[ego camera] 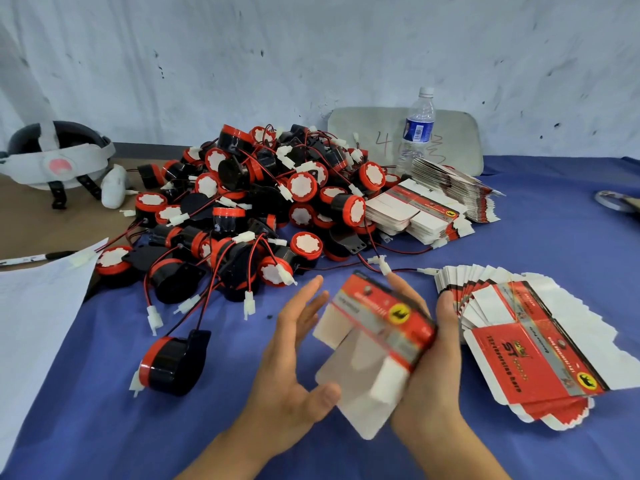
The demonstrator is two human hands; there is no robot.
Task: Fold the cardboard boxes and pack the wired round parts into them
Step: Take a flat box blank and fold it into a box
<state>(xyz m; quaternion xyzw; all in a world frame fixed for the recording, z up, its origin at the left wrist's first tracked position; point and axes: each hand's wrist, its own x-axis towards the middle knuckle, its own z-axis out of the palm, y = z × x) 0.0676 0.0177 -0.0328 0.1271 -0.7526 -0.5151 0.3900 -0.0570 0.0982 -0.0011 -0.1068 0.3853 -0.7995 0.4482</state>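
A red and white cardboard box [377, 337], partly folded with its flaps hanging open, is held above the blue cloth. My right hand [433, 355] grips its right side, fingers over the top edge. My left hand [294, 344] is open beside the box's left flap, thumb near the lower flap. One black and red round part [169, 365] with a wire lies alone at the near left. A big pile of round parts [263, 206] with red-black wires sits behind. A fanned stack of flat boxes [526, 344] lies to the right.
More flat box stacks [433, 206] lie behind the pile, near a water bottle [417, 129] and a grey board [460, 140]. A helmet-like headset [55, 157] sits far left. White paper [38, 303] and a pen [38, 257] lie at the left edge. A tape roll [614, 199] is far right.
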